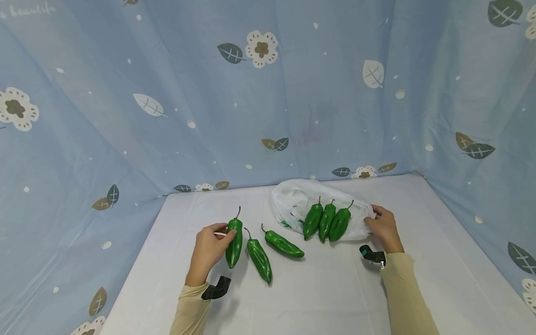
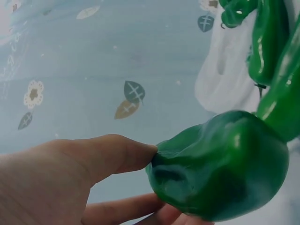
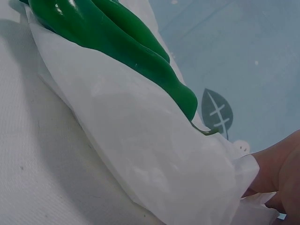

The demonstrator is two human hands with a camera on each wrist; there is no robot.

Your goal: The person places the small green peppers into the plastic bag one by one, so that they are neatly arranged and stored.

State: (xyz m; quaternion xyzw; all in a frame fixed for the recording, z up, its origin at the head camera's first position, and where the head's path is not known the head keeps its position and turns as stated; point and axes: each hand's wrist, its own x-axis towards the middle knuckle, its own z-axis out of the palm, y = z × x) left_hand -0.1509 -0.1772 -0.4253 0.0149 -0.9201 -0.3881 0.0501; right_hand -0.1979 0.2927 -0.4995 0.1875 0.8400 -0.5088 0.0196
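Observation:
My left hand (image 1: 211, 249) pinches a green pepper (image 1: 234, 244) between thumb and fingers, its stem pointing up and away; the left wrist view shows the same pepper (image 2: 220, 168) large beside the thumb. My right hand (image 1: 384, 227) grips the right end of a white plastic bag (image 1: 359, 223), and in the right wrist view the bag (image 3: 140, 140) bunches at the fingers. Three green peppers lie side by side on the bag, the rightmost (image 1: 339, 224) nearest my right hand.
Two more green peppers lie on the white table (image 1: 318, 293), one (image 1: 259, 260) just right of the held pepper and another (image 1: 284, 244) nearer the bag. A blue patterned curtain (image 1: 234, 116) stands behind and along both sides.

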